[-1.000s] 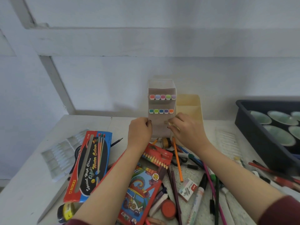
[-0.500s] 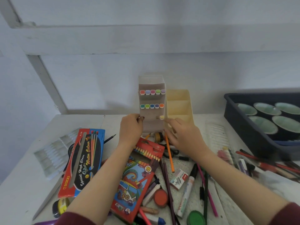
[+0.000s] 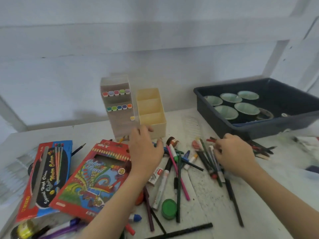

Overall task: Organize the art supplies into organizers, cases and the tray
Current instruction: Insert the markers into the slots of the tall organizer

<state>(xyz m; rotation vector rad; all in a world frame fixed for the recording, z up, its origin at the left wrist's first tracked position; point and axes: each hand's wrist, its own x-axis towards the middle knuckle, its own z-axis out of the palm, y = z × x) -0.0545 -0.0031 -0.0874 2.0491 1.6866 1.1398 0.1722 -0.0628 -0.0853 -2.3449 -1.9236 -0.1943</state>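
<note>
The right hand (image 3: 234, 156) curls its fingers into the loose pens (image 3: 207, 159) lying on the surface (image 3: 203, 192) just in front of the dark tray (image 3: 269, 128); I cannot tell whether its grip has closed on one. The left hand (image 3: 145, 152) hovers spread, holding nothing, before the marker organizer (image 3: 119, 109). Best to lift one pen clear by its barrel, then slide it into a free slot while the left hand steadies the organizer.

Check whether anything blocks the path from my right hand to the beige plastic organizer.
Nothing visible does: between the right hand and the beige three-compartment plastic organizer, only loose pens and a small brown round item lie on the white table.
</note>
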